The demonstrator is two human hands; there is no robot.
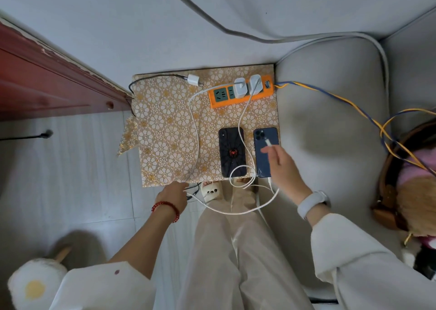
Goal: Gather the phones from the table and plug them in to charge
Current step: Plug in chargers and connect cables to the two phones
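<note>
On the little patterned table (165, 130) both phones lie face down side by side near the front right corner — the black phone (232, 152) with a red spider on its case, and the blue phone (265, 152) just right of it, hard by the table's edge. My guess is they're parked there so their bottom ports point toward the person and the cables can reach.

At the back sits an orange strip (240, 93) with two white chargers (247, 85) plugged in, and white cables run down from them across the table. One cable (241, 120) drapes over the black phone and loops off the front edge. A third charger (193, 80) lies loose at the back, not in the strip.

Right hand (280, 165) hovers over the blue phone, fingers pinching a white plug (269, 143) with the tip pointing away — looks like it's being lined up before it goes into a port. Left hand (173, 195) is low at the table's front edge, reaching toward the cables hanging there; can't tell whether it's actually gripping one or what its fingers are doing.

So gathering seems done; whether either phone is plugged in yet, I can't see.
</note>
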